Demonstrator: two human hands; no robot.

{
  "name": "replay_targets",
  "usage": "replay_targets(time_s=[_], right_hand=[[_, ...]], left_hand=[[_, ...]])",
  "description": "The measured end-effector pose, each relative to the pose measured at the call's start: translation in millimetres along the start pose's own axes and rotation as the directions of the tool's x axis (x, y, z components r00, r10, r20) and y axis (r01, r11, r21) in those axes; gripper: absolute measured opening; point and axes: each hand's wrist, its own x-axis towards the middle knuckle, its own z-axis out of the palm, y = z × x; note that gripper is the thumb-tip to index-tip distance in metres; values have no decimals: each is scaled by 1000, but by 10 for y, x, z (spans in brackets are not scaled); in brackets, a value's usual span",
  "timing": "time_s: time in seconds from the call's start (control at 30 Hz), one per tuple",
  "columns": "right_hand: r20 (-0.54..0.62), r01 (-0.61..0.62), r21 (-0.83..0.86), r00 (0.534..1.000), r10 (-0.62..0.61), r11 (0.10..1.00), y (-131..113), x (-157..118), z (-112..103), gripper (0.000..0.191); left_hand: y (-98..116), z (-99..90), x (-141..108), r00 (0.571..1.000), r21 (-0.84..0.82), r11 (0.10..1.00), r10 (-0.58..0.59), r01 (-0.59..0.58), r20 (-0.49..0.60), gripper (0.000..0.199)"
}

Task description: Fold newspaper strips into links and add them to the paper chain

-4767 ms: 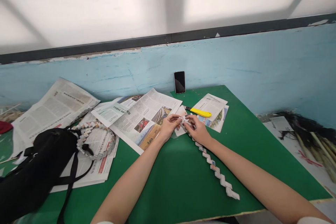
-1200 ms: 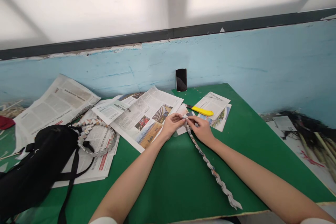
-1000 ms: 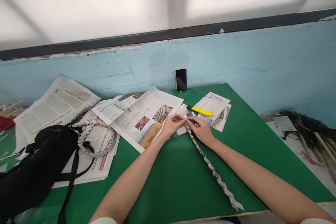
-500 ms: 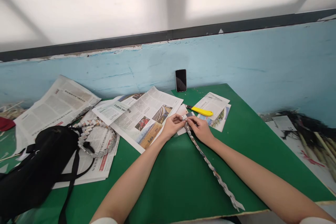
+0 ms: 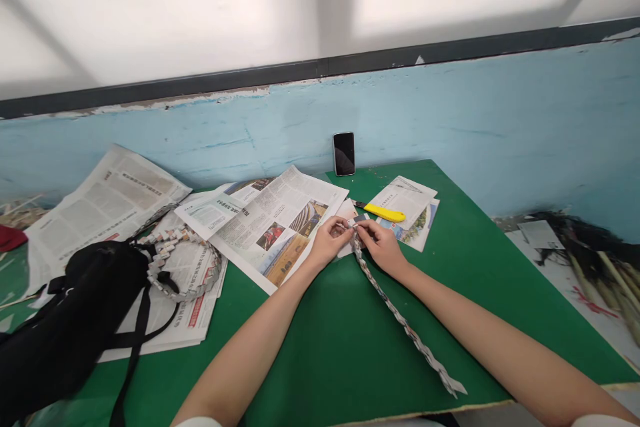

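Observation:
A long zigzag chain of folded paper [image 5: 395, 312] runs from my fingers down toward the table's near edge, where it ends in a pointed tip. My left hand [image 5: 330, 240] pinches the chain's upper end from the left. From the right, my right hand [image 5: 383, 245] grips the same end between thumb and fingers. The exact fold between the fingertips is too small to make out. Just beyond my right hand lies a yellow utility knife [image 5: 385, 212], resting across cut newspaper pieces [image 5: 423, 227]. A printed newspaper sheet [image 5: 280, 230] spreads out beside my left hand.
A black bag [image 5: 95, 307] with straps lies at the left on stacked newspapers [image 5: 193, 327]. Another folded-paper chain [image 5: 187, 293] curls beside it. A phone [image 5: 344, 153] leans against the blue wall [image 5: 475, 120]. The green table [image 5: 310, 360] has its right edge near sticks [image 5: 617, 287].
Both hands stay at nearly the same spot on the chain. The chain's lower tip has shifted slightly upward.

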Motion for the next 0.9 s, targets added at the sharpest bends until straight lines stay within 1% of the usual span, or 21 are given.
replay_targets(time_s=[0.07,0.17,0.23,0.37,0.53,0.77,0.9], right_hand=[[-1,-6,17,1000,6,1000,9,-2,5,30],[22,-6,19,1000,5,1000,11,-3,8,28],[45,-3,25,999,2,1000,13,-3,8,27],[79,-3,60,997,-1,998,21,-1,10,26],[90,6,87,996,-13,996,7,2,6,22],[96,-7,114,995,-4,994,-26,5,4,25],[100,-4,120,995,-8,993,-22,0,12,25]], left_hand=[[15,-2,-12,1000,35,999,-4,4,8,35],[8,-8,-22,995,-43,997,-64,68,79,37],[-6,-12,-18,993,-90,993,-63,72,99,38],[-29,-15,1,996,-100,994,-44,52,82,38],[-39,-22,13,993,-103,991,-71,80,91,39],[-5,-33,16,988,-136,983,-104,120,115,44],[-2,-29,21,988,-122,985,-110,123,110,46]])
